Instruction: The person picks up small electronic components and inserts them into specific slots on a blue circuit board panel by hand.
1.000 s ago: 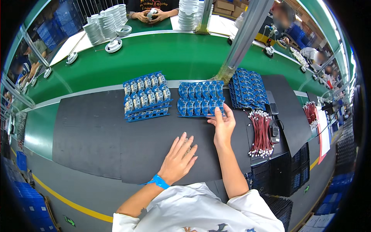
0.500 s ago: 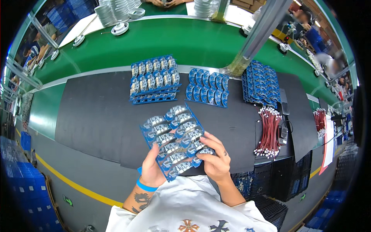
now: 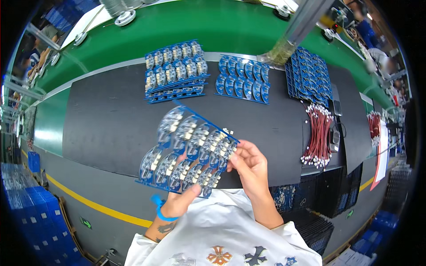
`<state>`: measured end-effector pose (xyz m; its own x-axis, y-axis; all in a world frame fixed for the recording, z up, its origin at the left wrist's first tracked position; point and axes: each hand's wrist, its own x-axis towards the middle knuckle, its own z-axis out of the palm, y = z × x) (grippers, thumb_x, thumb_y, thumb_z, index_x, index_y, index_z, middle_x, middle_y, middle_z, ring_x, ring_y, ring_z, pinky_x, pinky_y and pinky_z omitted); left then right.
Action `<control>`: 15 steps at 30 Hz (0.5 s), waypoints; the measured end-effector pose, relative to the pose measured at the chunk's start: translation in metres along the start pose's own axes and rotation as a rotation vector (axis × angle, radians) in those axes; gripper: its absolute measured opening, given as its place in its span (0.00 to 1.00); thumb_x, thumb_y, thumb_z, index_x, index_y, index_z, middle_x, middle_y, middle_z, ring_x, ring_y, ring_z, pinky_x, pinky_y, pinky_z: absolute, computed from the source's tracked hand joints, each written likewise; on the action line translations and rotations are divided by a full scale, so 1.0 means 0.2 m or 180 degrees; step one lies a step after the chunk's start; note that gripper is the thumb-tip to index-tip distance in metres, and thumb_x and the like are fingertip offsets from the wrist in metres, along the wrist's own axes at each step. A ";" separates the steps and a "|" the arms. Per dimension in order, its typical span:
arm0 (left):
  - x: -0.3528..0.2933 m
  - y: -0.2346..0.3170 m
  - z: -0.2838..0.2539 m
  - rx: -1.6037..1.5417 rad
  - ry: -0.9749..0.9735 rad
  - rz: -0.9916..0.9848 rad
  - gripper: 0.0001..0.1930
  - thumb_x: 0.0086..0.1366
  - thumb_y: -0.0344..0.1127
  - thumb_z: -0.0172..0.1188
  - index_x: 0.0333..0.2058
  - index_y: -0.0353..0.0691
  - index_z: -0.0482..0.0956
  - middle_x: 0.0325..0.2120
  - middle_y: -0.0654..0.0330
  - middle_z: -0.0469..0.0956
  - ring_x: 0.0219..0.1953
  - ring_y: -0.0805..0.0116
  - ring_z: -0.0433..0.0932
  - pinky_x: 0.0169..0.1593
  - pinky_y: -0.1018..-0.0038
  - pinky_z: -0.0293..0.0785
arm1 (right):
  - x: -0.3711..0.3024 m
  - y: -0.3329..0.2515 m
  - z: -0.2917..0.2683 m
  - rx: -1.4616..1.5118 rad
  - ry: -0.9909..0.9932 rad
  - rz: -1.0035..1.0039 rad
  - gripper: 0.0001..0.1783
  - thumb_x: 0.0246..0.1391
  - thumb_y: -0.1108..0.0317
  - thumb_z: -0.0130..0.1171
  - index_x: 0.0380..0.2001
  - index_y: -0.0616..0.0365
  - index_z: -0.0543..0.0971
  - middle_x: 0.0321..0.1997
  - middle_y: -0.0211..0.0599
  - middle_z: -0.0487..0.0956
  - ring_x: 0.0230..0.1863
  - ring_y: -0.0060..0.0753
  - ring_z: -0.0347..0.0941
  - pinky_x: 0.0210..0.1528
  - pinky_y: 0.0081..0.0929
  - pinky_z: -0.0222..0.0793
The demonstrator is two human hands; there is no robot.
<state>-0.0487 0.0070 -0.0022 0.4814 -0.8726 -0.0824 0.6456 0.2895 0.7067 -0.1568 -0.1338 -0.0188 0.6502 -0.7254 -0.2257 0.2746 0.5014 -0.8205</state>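
Left hand (image 3: 179, 205) curled on circuit panel (image 3: 196, 142) | right hand (image 3: 252, 167) pinches edge

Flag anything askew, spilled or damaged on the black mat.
The leftmost stack of blue circuit-board panels with cream components, near the far edge of the black mat, looks askew: its panels splay at different angles rather than aligning. Small cream pieces show past the held blue panel; whether they lie loose is unclear. No damage shows.
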 end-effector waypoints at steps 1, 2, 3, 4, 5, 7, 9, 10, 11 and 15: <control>-0.02 0.04 -0.02 0.0681 -0.0004 -0.0241 0.33 0.59 0.26 0.46 0.61 0.45 0.42 0.55 0.49 0.58 0.56 0.55 0.60 0.56 0.57 0.58 | 0.02 -0.01 0.02 -0.0054 0.0004 -0.0117 0.18 0.50 0.77 0.54 0.45 0.66 0.67 0.31 0.37 0.74 0.31 0.24 0.71 0.31 0.20 0.69; -0.03 0.05 -0.04 0.1366 -0.0017 -0.0476 0.37 0.56 0.20 0.48 0.61 0.45 0.41 0.54 0.48 0.59 0.56 0.56 0.60 0.56 0.59 0.58 | 0.03 -0.01 0.03 -0.0108 0.0008 -0.0235 0.18 0.50 0.77 0.55 0.45 0.66 0.67 0.31 0.36 0.73 0.32 0.23 0.71 0.32 0.20 0.69; -0.03 0.04 -0.05 0.0968 0.0115 -0.0285 0.39 0.54 0.14 0.49 0.61 0.42 0.40 0.53 0.49 0.62 0.54 0.63 0.63 0.56 0.70 0.58 | 0.03 -0.02 0.04 -0.0155 0.0065 -0.0274 0.17 0.48 0.77 0.56 0.43 0.66 0.68 0.30 0.34 0.73 0.33 0.21 0.70 0.33 0.19 0.69; -0.04 0.03 -0.05 0.0985 0.0092 -0.0312 0.39 0.54 0.14 0.49 0.61 0.42 0.40 0.53 0.49 0.62 0.54 0.63 0.63 0.56 0.70 0.58 | 0.02 -0.01 0.04 -0.0135 0.0096 -0.0286 0.17 0.48 0.77 0.56 0.43 0.66 0.68 0.30 0.34 0.73 0.33 0.21 0.70 0.33 0.19 0.69; -0.05 0.02 -0.05 0.0899 0.0259 -0.0121 0.39 0.54 0.15 0.49 0.61 0.42 0.40 0.53 0.49 0.62 0.54 0.62 0.63 0.56 0.69 0.58 | 0.00 0.02 0.04 -0.0608 0.0332 -0.0588 0.17 0.48 0.77 0.57 0.42 0.66 0.69 0.30 0.33 0.73 0.31 0.20 0.70 0.33 0.18 0.69; -0.07 -0.03 -0.04 0.1150 0.0503 0.0188 0.39 0.55 0.16 0.49 0.61 0.42 0.38 0.53 0.48 0.62 0.54 0.62 0.63 0.56 0.68 0.57 | -0.06 0.05 0.01 -0.1379 0.0441 -0.0649 0.13 0.45 0.76 0.60 0.36 0.64 0.72 0.28 0.30 0.73 0.26 0.17 0.70 0.28 0.15 0.67; -0.06 -0.09 -0.03 0.1363 0.0492 0.0604 0.34 0.56 0.17 0.50 0.58 0.36 0.44 0.51 0.48 0.65 0.53 0.63 0.64 0.56 0.70 0.58 | -0.10 0.05 0.04 -0.1692 -0.0091 -0.0592 0.06 0.44 0.77 0.61 0.27 0.65 0.75 0.24 0.30 0.74 0.23 0.16 0.69 0.26 0.14 0.66; -0.06 -0.09 -0.03 0.1500 0.0453 0.0736 0.30 0.56 0.17 0.50 0.57 0.32 0.50 0.50 0.49 0.66 0.52 0.64 0.66 0.55 0.71 0.58 | -0.10 0.05 0.06 -0.1829 -0.0351 -0.0497 0.04 0.44 0.79 0.60 0.25 0.66 0.75 0.24 0.31 0.74 0.25 0.16 0.69 0.27 0.14 0.66; -0.05 -0.08 -0.04 0.1502 0.0456 0.0714 0.30 0.56 0.17 0.50 0.57 0.32 0.50 0.50 0.49 0.66 0.52 0.64 0.66 0.55 0.71 0.58 | -0.09 0.07 0.07 -0.1826 -0.0359 -0.0418 0.04 0.45 0.78 0.60 0.23 0.67 0.75 0.23 0.32 0.74 0.22 0.16 0.68 0.24 0.14 0.65; -0.04 -0.07 -0.06 0.2963 0.0160 0.0866 0.29 0.56 0.16 0.46 0.56 0.31 0.50 0.51 0.49 0.64 0.52 0.62 0.64 0.55 0.70 0.58 | -0.06 0.07 0.12 -0.1699 -0.0176 -0.0229 0.04 0.45 0.77 0.59 0.22 0.67 0.75 0.21 0.33 0.73 0.20 0.17 0.68 0.21 0.15 0.63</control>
<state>-0.0547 0.0142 -0.0203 0.5838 -0.7977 0.1514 -0.2085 0.0329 0.9775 -0.1439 -0.1071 -0.0154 0.6833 -0.7160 -0.1430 -0.0690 0.1317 -0.9889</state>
